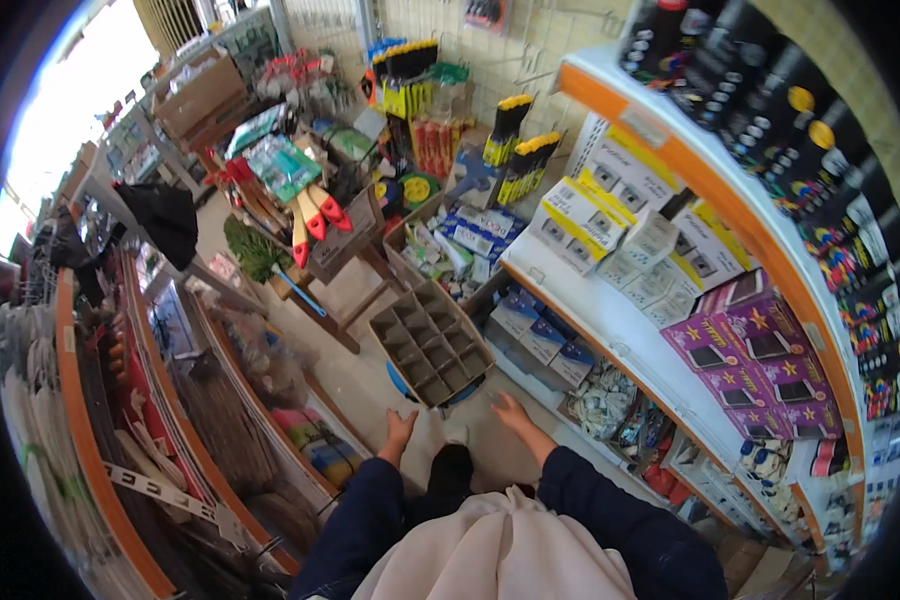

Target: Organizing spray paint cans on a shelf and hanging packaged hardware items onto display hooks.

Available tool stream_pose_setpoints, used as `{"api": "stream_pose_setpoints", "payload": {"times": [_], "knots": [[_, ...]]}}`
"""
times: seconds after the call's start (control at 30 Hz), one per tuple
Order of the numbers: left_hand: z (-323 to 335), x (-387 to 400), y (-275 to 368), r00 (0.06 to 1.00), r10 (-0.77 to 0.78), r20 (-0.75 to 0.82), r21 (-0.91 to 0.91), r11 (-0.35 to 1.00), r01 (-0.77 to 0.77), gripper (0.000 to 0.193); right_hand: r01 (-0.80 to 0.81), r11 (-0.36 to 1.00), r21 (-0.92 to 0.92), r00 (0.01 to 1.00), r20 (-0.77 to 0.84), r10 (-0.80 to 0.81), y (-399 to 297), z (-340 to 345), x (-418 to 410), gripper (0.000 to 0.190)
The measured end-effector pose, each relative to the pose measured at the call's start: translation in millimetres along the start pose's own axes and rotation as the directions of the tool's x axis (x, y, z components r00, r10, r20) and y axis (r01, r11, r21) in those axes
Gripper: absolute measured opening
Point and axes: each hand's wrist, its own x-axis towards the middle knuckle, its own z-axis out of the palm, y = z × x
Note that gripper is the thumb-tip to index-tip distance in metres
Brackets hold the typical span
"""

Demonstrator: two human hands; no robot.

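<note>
A cardboard box with a grid of dividers stands in front of me in the aisle, its compartments facing up. Something round and blue shows from under its near side; most of it is hidden. My left hand is just short of the box's near left corner, thumb and fingers apart, holding nothing. Off the near right corner, my right hand reaches forward with spread fingers and nothing in them. A gap shows between each hand and the box.
Orange-edged shelves flank me at right, carrying yellow-white boxes and purple boxes. More racks line the left. Ahead are a wooden stand, paintbrushes with red-tipped handles and an open carton of packets.
</note>
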Motion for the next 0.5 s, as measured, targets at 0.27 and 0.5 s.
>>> {"api": "stream_pose_setpoints", "payload": {"times": [0.27, 0.5], "knots": [[-20, 58, 34, 0.965, 0.187, -0.183, 0.292, 0.948, -0.129, 0.122, 0.033, 0.993, -0.113, 0.901, -0.426, -0.078, -95, 39, 74, 0.089], [5, 82, -7, 0.992, -0.080, 0.102, -0.091, 0.992, 0.090, 0.101, -0.073, 0.985, -0.155, 0.979, -0.200, 0.041, -91, 45, 110, 0.070]]}}
